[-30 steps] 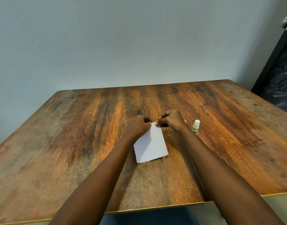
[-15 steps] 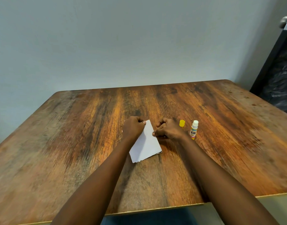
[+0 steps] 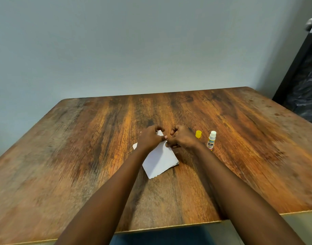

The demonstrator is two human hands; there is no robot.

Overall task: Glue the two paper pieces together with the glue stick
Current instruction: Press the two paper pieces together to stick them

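**Both hands on the white paper at the middle of the desk**

Plain grey wall stands behind the worn brown wooden desk, and a dark door shows at the far right. Desk surface is wide and bare on the left side and along the far edge, with much open room there.

Near the middle lie the white rectangular paper pieces, turned at an angle, one corner pointing to the near edge. A second white corner shows out from under the left wrist. How well the two pieces overlap I cannot tell.

The left hand lies on the far part of the paper with fingers curled, pressing it down. The right hand is just beside it, its grip clenched, fingertips pinching the right edge of the paper.

Just right of the right hand stands the small yellow plastic cap, and near it the white uncapped glue stick stands upright. Both are apart from the paper.
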